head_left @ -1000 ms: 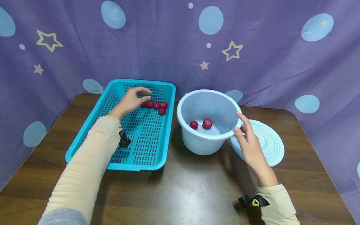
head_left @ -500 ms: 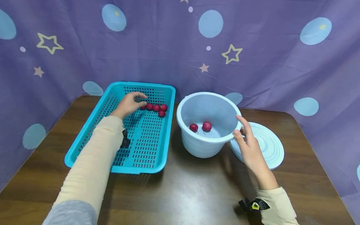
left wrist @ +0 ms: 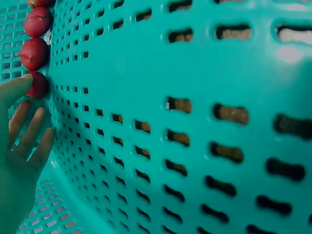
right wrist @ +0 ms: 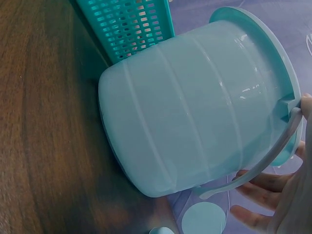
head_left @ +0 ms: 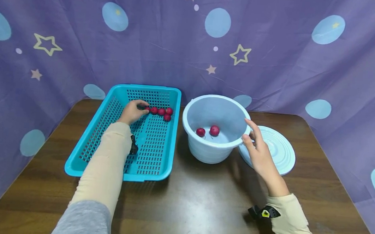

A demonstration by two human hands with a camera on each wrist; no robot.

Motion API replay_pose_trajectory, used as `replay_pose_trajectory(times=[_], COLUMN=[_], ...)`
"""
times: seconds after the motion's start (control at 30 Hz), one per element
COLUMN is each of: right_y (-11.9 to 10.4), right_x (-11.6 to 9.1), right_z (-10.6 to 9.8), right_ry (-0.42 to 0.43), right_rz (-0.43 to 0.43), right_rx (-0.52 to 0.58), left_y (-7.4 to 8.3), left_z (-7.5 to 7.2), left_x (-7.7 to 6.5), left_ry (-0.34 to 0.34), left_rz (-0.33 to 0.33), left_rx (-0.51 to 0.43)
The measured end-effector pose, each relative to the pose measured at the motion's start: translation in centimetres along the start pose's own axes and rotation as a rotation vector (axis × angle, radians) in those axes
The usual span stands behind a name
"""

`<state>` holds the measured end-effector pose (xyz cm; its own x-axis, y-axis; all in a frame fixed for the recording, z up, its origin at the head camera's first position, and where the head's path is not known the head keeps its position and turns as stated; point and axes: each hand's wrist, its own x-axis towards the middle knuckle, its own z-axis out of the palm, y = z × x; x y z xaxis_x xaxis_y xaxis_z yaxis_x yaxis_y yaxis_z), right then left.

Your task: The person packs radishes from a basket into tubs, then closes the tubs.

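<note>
In the head view several red radishes [head_left: 161, 112] lie in a row at the back of the turquoise basket [head_left: 152, 150]. My left hand [head_left: 132, 112] reaches to the leftmost radish [left wrist: 37, 87]; its thumb tip meets that radish in the left wrist view, while the other fingers stay spread beside it. With fingers and thumb at the right side of the rim, my right hand [head_left: 260, 154] holds a pale blue bucket [head_left: 209, 151]. The bucket's handle [right wrist: 273, 153] crosses in front of those fingers. Two radishes [head_left: 214, 130] sit on the bucket's floor.
A pale blue round lid [head_left: 279, 148] lies on the wooden table [head_left: 195, 209] to the right of the bucket, partly behind my right hand. Behind the table hangs a purple curtain [head_left: 166, 41] with stars. The basket's raised walls surround my left hand.
My left hand has come down and slightly closer to the leftmost radish, its thumb and forefinger now at it. The right hand keeps its place on the bucket; the view shifted a little.
</note>
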<state>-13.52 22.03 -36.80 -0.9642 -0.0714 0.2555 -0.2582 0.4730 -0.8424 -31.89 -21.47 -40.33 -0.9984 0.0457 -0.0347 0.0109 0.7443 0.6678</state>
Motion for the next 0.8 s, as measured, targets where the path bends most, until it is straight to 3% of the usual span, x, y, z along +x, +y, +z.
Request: replay_pose_trajectory(times=[0.5,0.8], right_y=[0.0,-0.1], right_x=[-0.1,0.0], right_z=[0.0,0.0], right_ry=[0.009,0.008], right_rz=[-0.010,-0.018], right_rx=[0.005,0.006], left_y=[1.0,1.4], left_z=[0.2,-0.3], left_x=[-0.3,-0.7], left_ry=[-0.026,-0.052], left_rz=[-0.061,-0.020], left_rx=[0.071,0.092])
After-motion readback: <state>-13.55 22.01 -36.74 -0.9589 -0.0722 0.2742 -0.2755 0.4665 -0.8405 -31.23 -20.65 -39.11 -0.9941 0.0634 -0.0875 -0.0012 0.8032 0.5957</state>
